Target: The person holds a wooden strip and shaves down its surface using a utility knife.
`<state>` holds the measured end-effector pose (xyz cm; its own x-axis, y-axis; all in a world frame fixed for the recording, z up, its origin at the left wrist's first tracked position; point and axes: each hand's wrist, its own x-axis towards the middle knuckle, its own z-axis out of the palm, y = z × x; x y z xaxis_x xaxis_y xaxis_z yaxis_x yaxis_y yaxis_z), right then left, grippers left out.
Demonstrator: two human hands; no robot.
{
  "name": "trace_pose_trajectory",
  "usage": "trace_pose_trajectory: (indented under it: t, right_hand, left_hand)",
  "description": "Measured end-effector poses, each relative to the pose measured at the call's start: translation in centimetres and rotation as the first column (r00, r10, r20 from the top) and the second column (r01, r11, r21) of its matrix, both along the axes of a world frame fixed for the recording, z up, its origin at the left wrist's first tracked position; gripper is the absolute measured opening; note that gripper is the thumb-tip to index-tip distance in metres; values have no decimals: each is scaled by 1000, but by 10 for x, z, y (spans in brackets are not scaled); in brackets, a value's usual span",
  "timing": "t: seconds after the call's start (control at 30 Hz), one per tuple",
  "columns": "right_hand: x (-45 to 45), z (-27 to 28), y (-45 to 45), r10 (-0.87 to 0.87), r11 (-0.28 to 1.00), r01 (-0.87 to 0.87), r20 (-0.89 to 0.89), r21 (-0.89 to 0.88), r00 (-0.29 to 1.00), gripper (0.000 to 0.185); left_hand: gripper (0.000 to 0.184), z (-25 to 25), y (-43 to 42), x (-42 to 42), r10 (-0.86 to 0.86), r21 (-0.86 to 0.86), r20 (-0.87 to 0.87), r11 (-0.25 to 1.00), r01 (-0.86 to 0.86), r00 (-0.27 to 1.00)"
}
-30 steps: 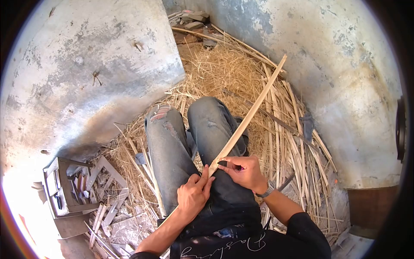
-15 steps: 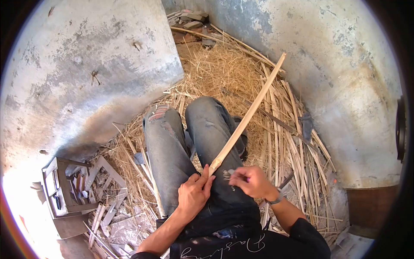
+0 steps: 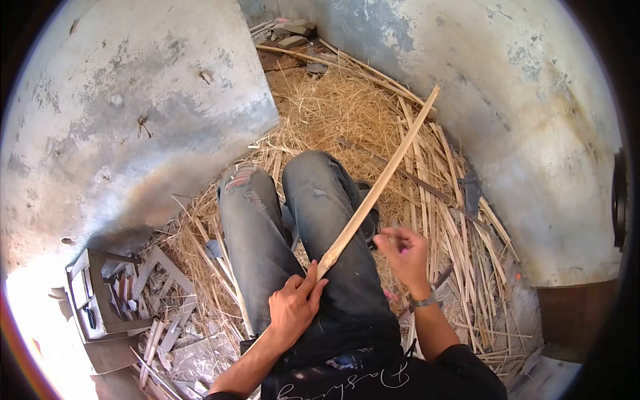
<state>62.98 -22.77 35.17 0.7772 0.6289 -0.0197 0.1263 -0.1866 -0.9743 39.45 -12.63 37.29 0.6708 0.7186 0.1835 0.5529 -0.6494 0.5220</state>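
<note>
My left hand is closed around the lower end of a long pale bamboo strip. The strip slants up and to the right across my right thigh, and a knot shows a little above my fingers. My right hand is raised to the right of the strip, apart from it. Its fingers are loosely curled with gaps between them, and I see nothing held in it. A watch circles that wrist. Below both hands are my jeans-covered legs, dusty and torn at one knee.
Thin shavings heap up beyond my knees. Many split strips lie along the right wall. To the left sits a wooden frame-like box with tools among scraps. Weathered walls stand close on both sides.
My right hand has moved up and right, away from my thigh. The pale bits that were by its fingertips are gone from there. My left hand keeps its hold on the bamboo strip.
</note>
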Motion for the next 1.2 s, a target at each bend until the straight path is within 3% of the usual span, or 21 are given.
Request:
trace_pose_trajectory:
  t: [0.17,0.37,0.43,0.53,0.83,0.87,0.93,1.03,1.07,1.2]
  right_hand:
    - [-12,-5,40,99,994,-104,128,36,987,25]
    - [0,-12,55,119,991,-119,-3,58,993,24]
    - [7,-16,58,69,992,-53,-129,119,989,24]
    - [29,-27,61,48,988,-22,-172,153,984,24]
    - [72,-26,72,-5,982,65,-323,175,946,27]
    - [77,-27,76,-41,979,61,-108,192,993,28]
    - [88,-24,72,-108,984,59,307,165,946,29]
    - [110,-28,67,-182,981,136,415,138,891,30]
    - [115,-21,61,-105,994,109,491,20,865,31]
    - [119,-22,62,-135,991,110,590,79,796,28]
  left_hand:
    - [44,1,-6,-17,1,5,-25,1000,-1,1000]
    - [46,7,-8,-44,3,-3,-55,1000,-3,998]
    - [46,8,-8,-56,-4,-3,-63,1000,4,998]
    - [45,7,-7,-79,-7,24,-87,1000,9,996]
    - [47,13,-2,-138,3,-124,-83,992,-13,997]
    - [46,14,-1,-143,-2,-122,-85,992,-9,996]
    - [46,16,0,-154,-6,-120,-86,993,-5,996]
    - [41,13,2,-179,24,-151,-149,987,-46,989]
    - [37,11,4,-187,16,-197,-116,980,-39,993]
    - [30,5,4,-209,26,-366,-64,930,-48,998]
